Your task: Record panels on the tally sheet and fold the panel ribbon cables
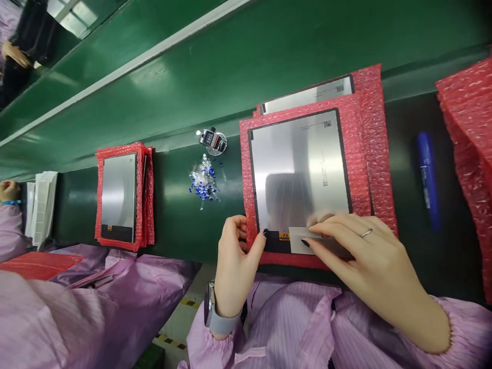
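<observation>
A flat display panel (292,154) with a silvery back and dark border lies on a red bubble-wrap sleeve (355,154) in front of me. My left hand (234,269) grips its lower left corner, thumb on top and fingers curled beside and partly under the sleeve. Along the panel's lower edge runs a black band with an orange connector patch (284,236). My right hand (367,261) is over the lower right part, thumb and fingers closed around a pale strip (299,241) on that band. The fingertips are slightly blurred, and the hand hides the strip's right end.
Another panel (307,97) on bubble wrap lies behind. Left are a tally counter (212,141), a heap of small blue-and-clear bits (203,179) and a panel stack (120,189). Right are a blue marker (428,179) and more wrap (471,118). A co-worker's hand (9,190) shows far left.
</observation>
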Demonstrator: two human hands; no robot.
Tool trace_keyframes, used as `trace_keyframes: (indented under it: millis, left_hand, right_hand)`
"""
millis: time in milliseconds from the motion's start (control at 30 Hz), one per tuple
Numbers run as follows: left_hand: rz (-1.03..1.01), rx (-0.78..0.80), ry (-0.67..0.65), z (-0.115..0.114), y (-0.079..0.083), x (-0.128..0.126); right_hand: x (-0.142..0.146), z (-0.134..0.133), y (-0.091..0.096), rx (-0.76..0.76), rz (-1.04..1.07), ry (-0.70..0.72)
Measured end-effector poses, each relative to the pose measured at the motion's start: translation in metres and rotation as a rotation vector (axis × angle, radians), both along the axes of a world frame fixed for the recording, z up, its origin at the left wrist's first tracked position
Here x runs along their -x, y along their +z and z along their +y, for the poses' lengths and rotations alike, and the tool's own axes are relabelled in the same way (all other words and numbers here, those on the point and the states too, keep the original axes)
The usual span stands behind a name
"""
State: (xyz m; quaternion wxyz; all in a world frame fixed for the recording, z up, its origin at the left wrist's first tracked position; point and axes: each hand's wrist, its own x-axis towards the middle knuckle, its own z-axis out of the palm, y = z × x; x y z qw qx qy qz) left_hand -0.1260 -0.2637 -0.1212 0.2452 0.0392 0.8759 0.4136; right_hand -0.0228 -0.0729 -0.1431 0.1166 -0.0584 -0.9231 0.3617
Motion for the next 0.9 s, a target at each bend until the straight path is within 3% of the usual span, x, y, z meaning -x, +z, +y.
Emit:
trace_keyframes:
  millis: [200, 400, 633, 767, 900]
  left_hand:
    - [-0.011, 0.127, -0.086, 0.001, 0.006, -0.005]
    - [-0.091, 0.064, -0.074, -0.003, 0.007, -0.006]
    - [-0.286, -0.232, 0.087, -0.006, 0.006, -0.006]
    - [-0.478, -0.505, 0.161, -0.008, 0.010, -0.007]
    - [-0.655, -0.694, 0.103, 0.000, 0.006, -0.003]
  right_hand:
    - [0.024, -0.011, 0.012, 0.010, -0.094, 0.036]
    - [0.041, -0.010, 0.019, 0.002, -0.168, 0.083]
    - [0.041, -0.007, 0.019, 0.083, -0.190, 0.086]
    - [0.038, -0.001, 0.024, 0.212, -0.179, 0.109]
    - [0.031, 0.006, 0.028, 0.273, -0.161, 0.185]
